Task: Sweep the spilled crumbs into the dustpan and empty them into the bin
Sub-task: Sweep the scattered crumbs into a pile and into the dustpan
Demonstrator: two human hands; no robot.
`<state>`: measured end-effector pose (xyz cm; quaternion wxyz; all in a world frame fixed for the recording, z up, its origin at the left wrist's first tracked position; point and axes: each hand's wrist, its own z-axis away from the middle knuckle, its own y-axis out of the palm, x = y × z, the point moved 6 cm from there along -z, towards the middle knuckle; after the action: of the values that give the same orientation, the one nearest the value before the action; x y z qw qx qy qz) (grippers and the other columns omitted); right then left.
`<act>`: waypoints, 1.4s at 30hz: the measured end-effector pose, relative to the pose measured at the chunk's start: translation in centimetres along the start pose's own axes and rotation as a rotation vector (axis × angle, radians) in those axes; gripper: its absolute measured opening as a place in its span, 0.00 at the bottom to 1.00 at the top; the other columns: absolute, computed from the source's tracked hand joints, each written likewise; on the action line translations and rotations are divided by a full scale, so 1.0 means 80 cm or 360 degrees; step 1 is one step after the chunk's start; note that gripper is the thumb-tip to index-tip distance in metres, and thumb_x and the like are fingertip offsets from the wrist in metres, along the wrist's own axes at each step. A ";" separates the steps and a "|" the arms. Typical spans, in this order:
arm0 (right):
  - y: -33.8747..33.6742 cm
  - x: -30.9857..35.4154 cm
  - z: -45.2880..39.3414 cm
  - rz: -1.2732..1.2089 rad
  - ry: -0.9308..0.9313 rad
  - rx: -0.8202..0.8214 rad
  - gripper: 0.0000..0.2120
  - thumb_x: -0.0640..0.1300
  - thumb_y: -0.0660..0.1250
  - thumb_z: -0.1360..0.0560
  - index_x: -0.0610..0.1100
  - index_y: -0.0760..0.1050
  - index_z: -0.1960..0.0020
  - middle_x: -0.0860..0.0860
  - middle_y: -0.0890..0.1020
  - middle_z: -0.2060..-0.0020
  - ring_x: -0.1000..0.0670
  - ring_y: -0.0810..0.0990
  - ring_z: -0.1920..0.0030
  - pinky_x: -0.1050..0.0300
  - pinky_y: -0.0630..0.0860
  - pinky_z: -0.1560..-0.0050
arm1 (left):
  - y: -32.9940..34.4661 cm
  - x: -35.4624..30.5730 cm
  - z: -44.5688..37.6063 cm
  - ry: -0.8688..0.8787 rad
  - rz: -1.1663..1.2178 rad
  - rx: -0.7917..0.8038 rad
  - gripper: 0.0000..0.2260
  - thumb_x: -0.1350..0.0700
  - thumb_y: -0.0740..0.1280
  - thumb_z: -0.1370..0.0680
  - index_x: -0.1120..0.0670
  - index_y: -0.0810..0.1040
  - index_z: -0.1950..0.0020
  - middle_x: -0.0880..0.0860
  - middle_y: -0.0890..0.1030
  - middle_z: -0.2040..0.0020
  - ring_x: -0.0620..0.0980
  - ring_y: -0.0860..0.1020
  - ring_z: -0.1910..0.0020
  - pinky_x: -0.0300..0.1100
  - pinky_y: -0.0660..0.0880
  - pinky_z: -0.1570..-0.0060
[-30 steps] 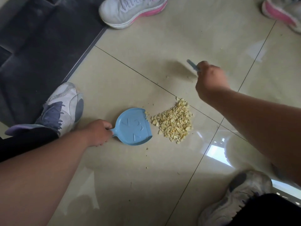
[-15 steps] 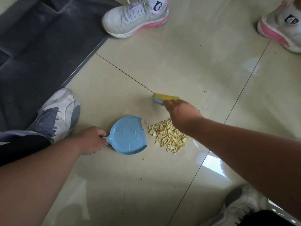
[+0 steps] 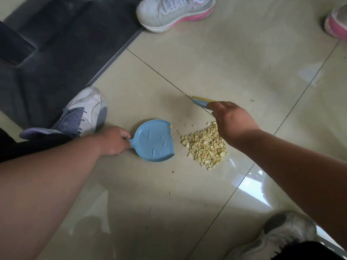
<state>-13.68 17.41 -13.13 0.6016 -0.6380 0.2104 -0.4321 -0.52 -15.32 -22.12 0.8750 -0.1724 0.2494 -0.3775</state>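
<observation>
A small blue dustpan [image 3: 155, 140] lies flat on the beige floor tiles, its open edge facing right. My left hand [image 3: 114, 140] grips its short handle. Just right of the pan sits a heap of yellow crumbs [image 3: 205, 145], with a few bits at the pan's lip. My right hand [image 3: 232, 121] hovers over the far right side of the heap, holding a small blue and yellow brush [image 3: 201, 101] that pokes out beyond the fingers. No bin is in view.
My left shoe [image 3: 82, 113] rests beside the dustpan hand, my right shoe [image 3: 277, 239] at the bottom right. Another person's white and pink shoes [image 3: 174, 12] stand at the top. A dark mat [image 3: 62, 45] covers the upper left. Stray crumbs [image 3: 172, 172] dot the tiles.
My right hand swung the brush from the far right down and left to the back of the crumb heap. The dustpan stayed beside the heap.
</observation>
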 end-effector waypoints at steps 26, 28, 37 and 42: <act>-0.010 -0.083 0.104 -0.0107 0.1112 0.0044 0.13 0.42 0.58 0.20 0.43 0.77 0.40 0.40 0.81 0.51 0.42 0.71 0.57 0.53 0.69 0.58 | -0.007 -0.070 0.007 0.0165 -0.0306 0.0069 0.09 0.51 0.69 0.18 0.50 0.82 0.58 0.49 0.88 0.62 0.49 0.81 0.71 0.39 0.74 0.66; 0.001 -0.070 0.106 -0.0102 0.1064 0.0090 0.12 0.42 0.58 0.21 0.42 0.77 0.43 0.41 0.79 0.55 0.41 0.72 0.58 0.54 0.67 0.60 | -0.006 -0.075 0.010 0.0154 -0.0331 0.0073 0.10 0.51 0.68 0.18 0.50 0.82 0.59 0.48 0.87 0.64 0.48 0.80 0.73 0.39 0.73 0.68; 0.030 -0.008 0.101 -0.0133 0.0927 0.0163 0.11 0.43 0.57 0.20 0.40 0.75 0.46 0.45 0.76 0.62 0.40 0.72 0.62 0.54 0.66 0.64 | 0.006 -0.087 0.009 0.0167 -0.0303 0.0102 0.10 0.52 0.67 0.18 0.48 0.83 0.58 0.46 0.87 0.68 0.48 0.80 0.73 0.39 0.73 0.67; 0.033 0.019 0.097 -0.0187 0.0856 0.0182 0.10 0.42 0.56 0.19 0.40 0.75 0.47 0.48 0.73 0.63 0.42 0.71 0.62 0.54 0.60 0.66 | 0.020 -0.096 0.009 0.0191 -0.0249 0.0122 0.08 0.53 0.67 0.18 0.50 0.83 0.54 0.50 0.89 0.61 0.50 0.82 0.71 0.41 0.77 0.65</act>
<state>-5.94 20.24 -14.42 0.5331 -0.4766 0.3004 -0.6312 -3.74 -8.48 -19.95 0.8322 -0.1349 0.2725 -0.4636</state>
